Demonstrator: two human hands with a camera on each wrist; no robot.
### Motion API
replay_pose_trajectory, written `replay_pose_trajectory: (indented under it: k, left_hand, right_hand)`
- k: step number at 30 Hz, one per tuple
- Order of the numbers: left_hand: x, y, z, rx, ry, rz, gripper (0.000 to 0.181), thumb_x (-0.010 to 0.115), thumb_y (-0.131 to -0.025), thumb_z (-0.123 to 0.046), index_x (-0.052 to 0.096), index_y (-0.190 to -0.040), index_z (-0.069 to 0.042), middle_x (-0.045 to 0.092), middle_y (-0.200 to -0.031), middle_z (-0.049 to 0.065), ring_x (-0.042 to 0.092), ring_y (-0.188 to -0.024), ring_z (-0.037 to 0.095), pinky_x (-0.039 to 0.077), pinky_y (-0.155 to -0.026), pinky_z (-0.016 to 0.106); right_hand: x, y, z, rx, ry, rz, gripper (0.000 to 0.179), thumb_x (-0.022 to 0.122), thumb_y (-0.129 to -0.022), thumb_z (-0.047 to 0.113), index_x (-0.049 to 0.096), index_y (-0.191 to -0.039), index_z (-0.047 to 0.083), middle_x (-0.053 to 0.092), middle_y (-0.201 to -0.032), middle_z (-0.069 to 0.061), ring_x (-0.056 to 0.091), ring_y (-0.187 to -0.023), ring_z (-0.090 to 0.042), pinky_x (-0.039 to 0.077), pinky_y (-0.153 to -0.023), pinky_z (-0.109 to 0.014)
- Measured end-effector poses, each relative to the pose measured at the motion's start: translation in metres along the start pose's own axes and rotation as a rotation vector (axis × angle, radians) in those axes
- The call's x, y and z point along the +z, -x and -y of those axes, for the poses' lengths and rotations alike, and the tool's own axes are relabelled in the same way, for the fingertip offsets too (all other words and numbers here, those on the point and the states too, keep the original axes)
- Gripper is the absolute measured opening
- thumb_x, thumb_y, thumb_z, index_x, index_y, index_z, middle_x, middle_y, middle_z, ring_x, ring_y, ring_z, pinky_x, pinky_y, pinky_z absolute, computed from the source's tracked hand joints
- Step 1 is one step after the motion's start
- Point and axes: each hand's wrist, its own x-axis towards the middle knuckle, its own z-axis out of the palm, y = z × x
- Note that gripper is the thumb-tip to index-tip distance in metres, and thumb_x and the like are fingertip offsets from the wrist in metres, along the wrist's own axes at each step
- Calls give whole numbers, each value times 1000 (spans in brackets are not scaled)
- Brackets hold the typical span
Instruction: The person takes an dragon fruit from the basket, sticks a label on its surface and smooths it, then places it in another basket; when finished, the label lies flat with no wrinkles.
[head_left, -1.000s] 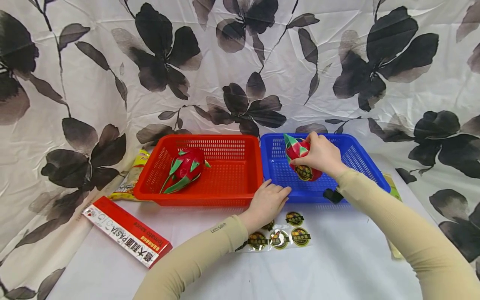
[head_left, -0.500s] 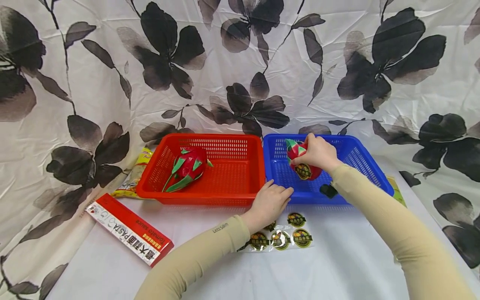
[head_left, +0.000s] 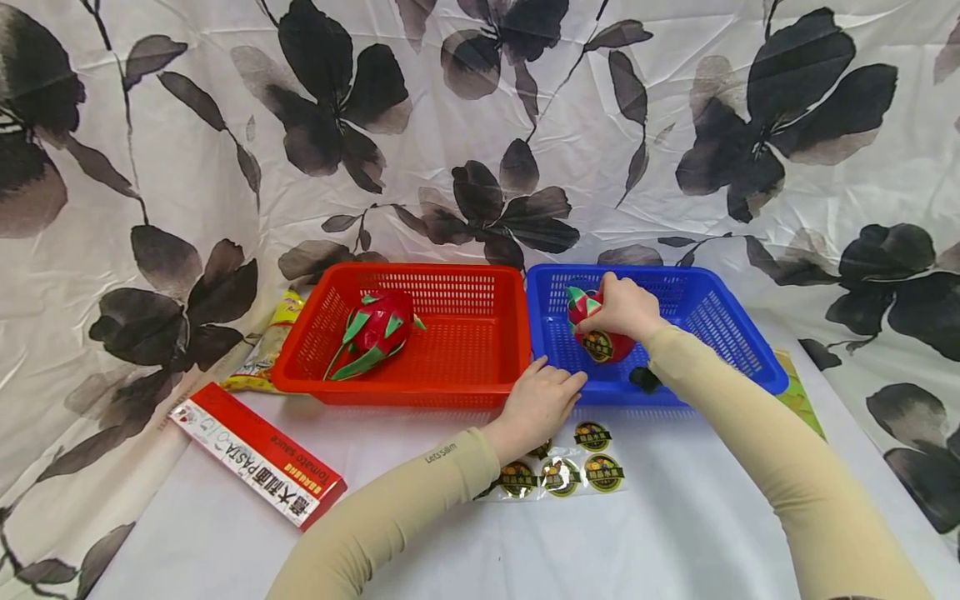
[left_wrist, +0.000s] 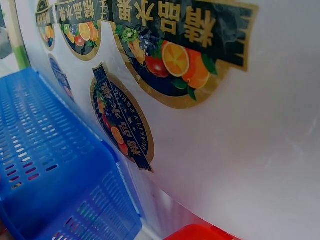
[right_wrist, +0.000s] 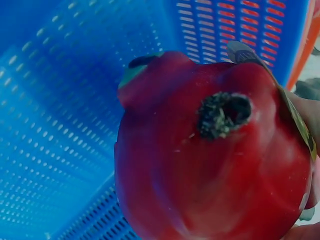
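Note:
My right hand [head_left: 628, 308] grips a red dragon fruit [head_left: 617, 347] with green leaf tips, low inside the blue basket [head_left: 723, 342]. A round dark-and-gold sticker [head_left: 597, 345] is on the fruit's near side. In the right wrist view the dragon fruit [right_wrist: 195, 170] fills the middle, its dark stem end toward the camera; whether it touches the basket floor I cannot tell. My left hand [head_left: 538, 407] rests with relaxed fingers on the near rim where the two baskets meet. Another dragon fruit [head_left: 384, 321] lies in the red basket [head_left: 465, 354], at its left side.
Below my left wrist lies a clear sheet of round stickers [head_left: 561, 477], partly covered by the hand. A red pasta box [head_left: 258, 454] sits at front left. A yellow bag [head_left: 266, 350] is beside the red basket, and a green-yellow packet [head_left: 801, 396] right of the blue one.
My right hand has lowered the dragon fruit a little in the blue basket and shifted it slightly left. My left hand stays at the rim.

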Motion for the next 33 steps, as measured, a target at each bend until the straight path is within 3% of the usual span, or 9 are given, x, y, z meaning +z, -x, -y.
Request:
replay_pose_trajectory:
  k: [16,23,28,33]
  left_hand:
    - [-1,1,0,-5,-10,27,27,53,-93,-30,61,-118,-21,67,-104,-7,62,-98,11,38,-104,36]
    - [0,2,-1,-2,-10,7,26,53,-93,-29,61,-116,-21,68,-102,-7,62,-95,11,38,-104,36]
    - [1,2,0,0,-12,6,26,53,-93,-29,61,-116,-21,67,-102,-7,62,-95,11,38,-103,36]
    - [2,2,1,1,-13,10,26,53,-93,-30,60,-117,-22,67,-102,-7,62,-95,11,38,-104,36]
  right_hand:
    - [10,-11,9,-32,-49,66,69,77,-66,45,47,-107,0,62,-99,-20,61,-84,-31,52,-77,-47]
    - [11,-14,10,-21,-57,93,66,77,-67,44,46,-105,0,62,-98,-20,61,-85,-31,51,-78,-47]
    - [11,-14,9,-15,-89,134,70,77,-68,41,44,-112,-4,60,-104,-23,61,-91,-34,51,-84,-48]
    - [11,-15,7,-22,-103,180,89,75,-71,36,31,-131,-12,57,-111,-27,59,-98,-36,47,-91,-49]
